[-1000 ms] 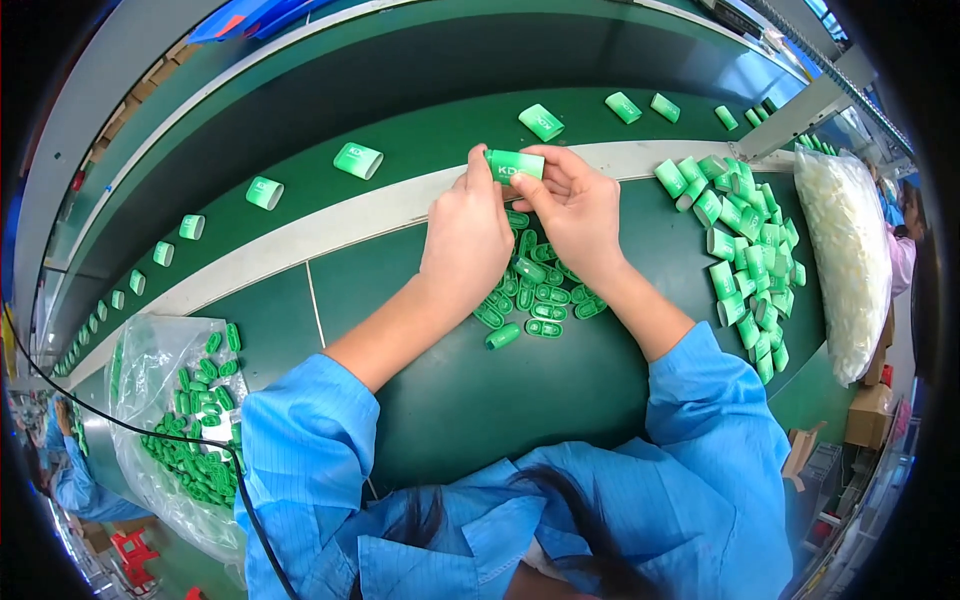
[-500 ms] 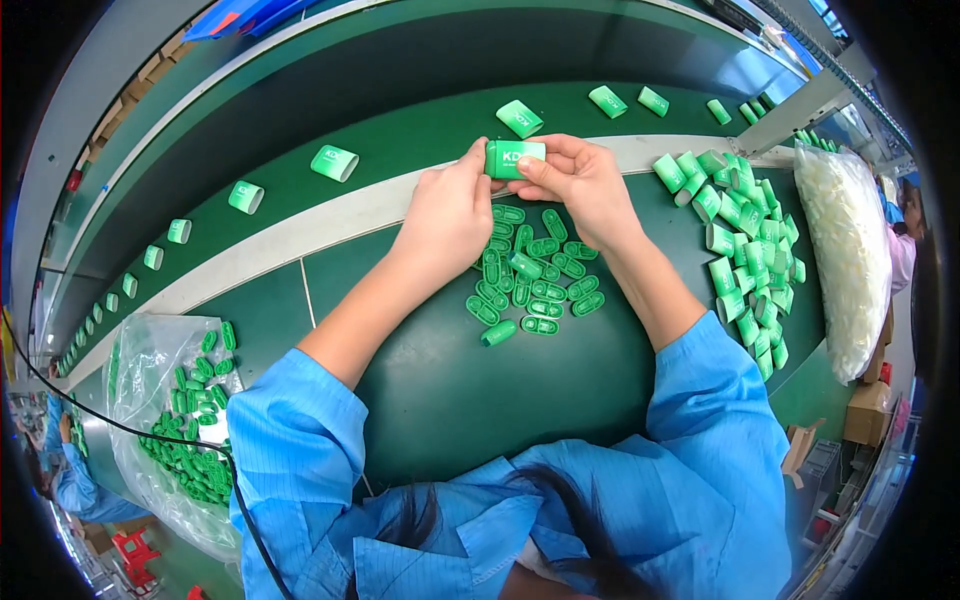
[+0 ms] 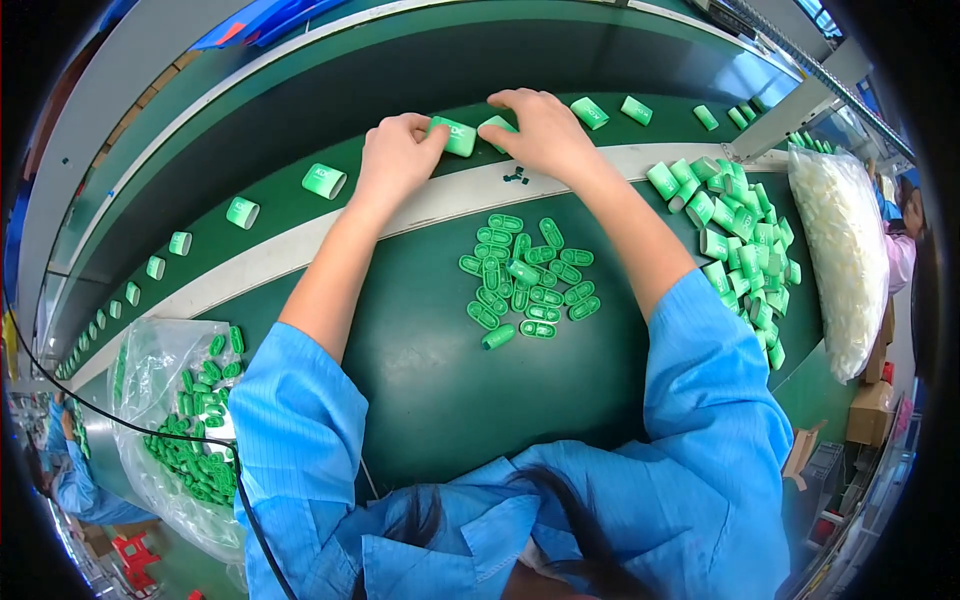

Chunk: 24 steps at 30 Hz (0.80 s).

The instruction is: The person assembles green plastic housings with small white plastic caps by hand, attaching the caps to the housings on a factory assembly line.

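Both hands reach out over the green conveyor belt (image 3: 300, 215). My left hand (image 3: 398, 152) holds the left end of a small green plastic case (image 3: 457, 135), fingertips pinching it down at the belt. My right hand (image 3: 541, 128) touches its right side, covering another green piece (image 3: 495, 124). Below my forearms, a heap of small green oval caps (image 3: 525, 280) lies on the dark green bench (image 3: 430, 360).
More green cases ride the belt: one (image 3: 324, 181) to the left, others (image 3: 590, 112) to the right. A pile of green cases (image 3: 745, 240) lies at the right, beside a bag of white parts (image 3: 845, 250). A clear bag of green caps (image 3: 190, 430) sits at lower left.
Both hands have moved away from me, from above the cap heap out to the belt, carrying the green case with them. The cases on the belt have drifted left.
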Available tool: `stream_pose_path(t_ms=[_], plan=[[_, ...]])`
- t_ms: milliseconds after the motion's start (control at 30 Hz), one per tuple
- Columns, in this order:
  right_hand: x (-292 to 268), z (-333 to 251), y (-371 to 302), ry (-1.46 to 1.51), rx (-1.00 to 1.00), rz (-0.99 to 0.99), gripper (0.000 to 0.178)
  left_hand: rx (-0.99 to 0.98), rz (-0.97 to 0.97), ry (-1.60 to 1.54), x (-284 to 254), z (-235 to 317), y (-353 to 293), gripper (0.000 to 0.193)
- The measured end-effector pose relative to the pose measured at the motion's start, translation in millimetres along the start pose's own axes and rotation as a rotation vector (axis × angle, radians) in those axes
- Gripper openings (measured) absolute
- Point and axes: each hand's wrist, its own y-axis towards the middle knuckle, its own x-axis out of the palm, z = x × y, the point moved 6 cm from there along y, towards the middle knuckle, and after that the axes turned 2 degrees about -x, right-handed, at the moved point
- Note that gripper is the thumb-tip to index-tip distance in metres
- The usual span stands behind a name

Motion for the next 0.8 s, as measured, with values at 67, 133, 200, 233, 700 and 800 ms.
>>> stream_pose_path(t_ms=[67,133,200,233,700,800], plan=[[13.5,4.1,8.7,-0.049,0.026,-0.125,0.043,-0.015,-0.015,0.053,-3.4,-1.4,4.7,0.037],[22.9,3.9,10.0,-0.097,0.047,-0.259,0.044,0.09,0.032,0.225,-6.7,-1.5,3.2,0.03],[16.5,4.4,7.9,-0.098,-0.003,-0.225,0.041,0.322,0.138,0.252,-10.0,14.9,-8.6,0.026],[14.7,8.3,4.0,-0.1,0.0,-0.23,0.041,0.547,0.246,0.278,-14.3,33.8,-24.0,0.023],[-1.3,15.2,-75.5,1.367,0.53,-0.179,0.027,0.164,-0.237,-0.07,27.3,52.2,-73.3,0.027],[2.3,7.7,-75.6,1.423,0.548,-0.191,0.027,-0.117,-0.372,-0.561,35.5,30.7,-59.8,0.023]])
